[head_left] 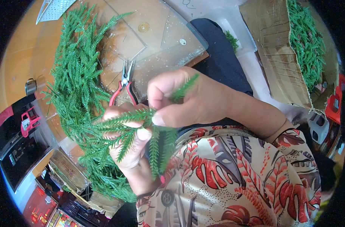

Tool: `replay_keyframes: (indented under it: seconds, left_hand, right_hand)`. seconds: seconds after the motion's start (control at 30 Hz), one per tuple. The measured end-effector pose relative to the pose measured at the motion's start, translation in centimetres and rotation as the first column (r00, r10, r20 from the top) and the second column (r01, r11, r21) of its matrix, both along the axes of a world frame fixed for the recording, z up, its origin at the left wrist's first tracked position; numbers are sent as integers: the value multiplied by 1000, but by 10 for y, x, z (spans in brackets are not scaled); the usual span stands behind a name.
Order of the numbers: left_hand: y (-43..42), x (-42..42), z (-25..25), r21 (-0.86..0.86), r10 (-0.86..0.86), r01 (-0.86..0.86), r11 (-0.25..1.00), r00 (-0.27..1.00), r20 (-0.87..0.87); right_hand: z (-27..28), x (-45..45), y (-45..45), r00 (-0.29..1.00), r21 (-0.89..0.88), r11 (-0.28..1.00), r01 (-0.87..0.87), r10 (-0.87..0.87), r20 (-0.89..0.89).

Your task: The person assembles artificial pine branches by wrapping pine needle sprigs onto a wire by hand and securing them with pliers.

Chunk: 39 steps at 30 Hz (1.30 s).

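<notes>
My left hand (129, 140) is closed around the base of an artificial pine branch (127, 145), whose green sprigs fan out to the left and downward. Thumb and fingers of my right hand (195, 100) pinch together right beside it, at the joint of the sprigs. A slightly blurred green sprig (185, 87) sticks up from the right hand's grip; whether it is joined to the branch is hidden. Just beyond the left hand, red-handled long-nose pliers (125, 80) lie on the table with their jaws slightly apart.
A long heap of artificial pine branches (76, 72) runs along the table (32, 56). A transparent mat (168, 34) with white specks covers the near corner. At right, a cardboard box (272, 56) holds more greenery (306, 45). A white perforated basket (53, 9) is at upper left.
</notes>
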<state>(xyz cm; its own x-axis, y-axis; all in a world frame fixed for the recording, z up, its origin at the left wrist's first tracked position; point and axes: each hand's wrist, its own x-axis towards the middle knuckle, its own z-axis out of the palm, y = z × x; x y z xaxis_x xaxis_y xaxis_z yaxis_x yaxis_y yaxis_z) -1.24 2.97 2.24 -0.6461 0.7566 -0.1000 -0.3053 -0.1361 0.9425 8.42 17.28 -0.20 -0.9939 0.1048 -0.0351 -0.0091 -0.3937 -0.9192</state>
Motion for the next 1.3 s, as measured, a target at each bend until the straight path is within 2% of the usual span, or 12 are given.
replay_keyframes:
  seconds: [0.07, 0.17, 0.2, 0.3, 0.4, 0.53, 0.63, 0.77, 0.97, 1.0, 1.2, 1.3]
  left_hand:
    - [2, 5, 5, -37, 82, -82, 996, 997, -14]
    - [-3, -3, 0, -27, 45, -48, 998, 993, -111]
    - [-6, -7, -6, -5, 44, -46, 999, 975, -216]
    - [-7, 2, 1, -153, 50, -73, 986, 988, -149]
    - [-1, 9, 7, -152, 88, -104, 983, 990, -108]
    - [-14, 9, -2, -195, 131, -169, 966, 973, -191]
    - [-9, 6, 2, -20, -30, 30, 999, 999, 13]
    - [-8, 2, -1, 73, 0, -19, 997, 966, 260]
    - [-3, 8, 11, -58, 68, -55, 997, 964, 258]
    - [-8, 4, 3, 71, -48, 29, 997, 956, 291]
    - [-4, 2, 1, 90, -92, 73, 993, 967, 239]
    - [-2, 7, 6, 43, 10, -23, 999, 959, 282]
  right_hand:
    - [-1, -2, -3, 999, -27, 1000, -5, 4, -45]
    - [7, -2, -6, 999, -71, 997, 9, -12, -37]
    - [10, -2, -7, 1000, -87, 996, 18, -20, -21]
    - [6, -4, -12, 990, -22, 997, 80, -82, -116]
    - [0, -5, -14, 947, 160, 963, 216, -167, -274]
    - [6, -1, -13, 971, 63, 983, 173, -160, -176]
    - [8, 0, -12, 984, -47, 988, 146, -150, -93]
    - [12, 1, -15, 987, -230, 965, 126, -145, -68]
    - [16, 1, -14, 994, -412, 905, 104, -102, 27]
    - [17, 1, -13, 995, -451, 886, 104, -94, 44]
    - [16, 2, -12, 983, -347, 920, 183, -171, 65]
    - [13, -1, -15, 976, -251, 944, 216, -217, 27]
